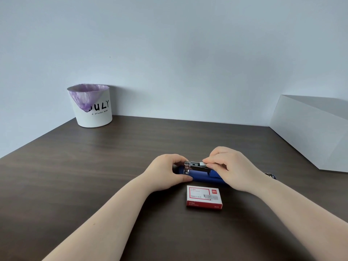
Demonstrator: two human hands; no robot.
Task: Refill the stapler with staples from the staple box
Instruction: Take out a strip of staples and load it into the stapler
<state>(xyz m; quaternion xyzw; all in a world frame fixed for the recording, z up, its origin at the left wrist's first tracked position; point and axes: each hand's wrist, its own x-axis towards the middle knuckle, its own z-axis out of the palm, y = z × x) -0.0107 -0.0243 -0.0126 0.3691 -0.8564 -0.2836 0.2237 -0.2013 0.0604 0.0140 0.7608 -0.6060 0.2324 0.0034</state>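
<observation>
Both hands on blue stapler point(202, 176), magazine open, mid-counter point(94, 176).
Left hand point(167, 171) fingers wrapped round the stapler's front end; right hand point(228, 166) fingers pinched a small grey staple strip point(203, 163) over the metal channel. Red-white cardboard staple box point(204, 197) lay flat just nearer than the fingers.

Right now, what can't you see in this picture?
Head view only:
- How many staples sit in the stapler channel: too small, and the right hand covers it.
- The stapler's right end: hidden behind the right wrist.
- Small print on the staple box: blurred.
- Left hand fingertips: tucked behind the stapler.
- The white box: cut off at the right edge.
</observation>
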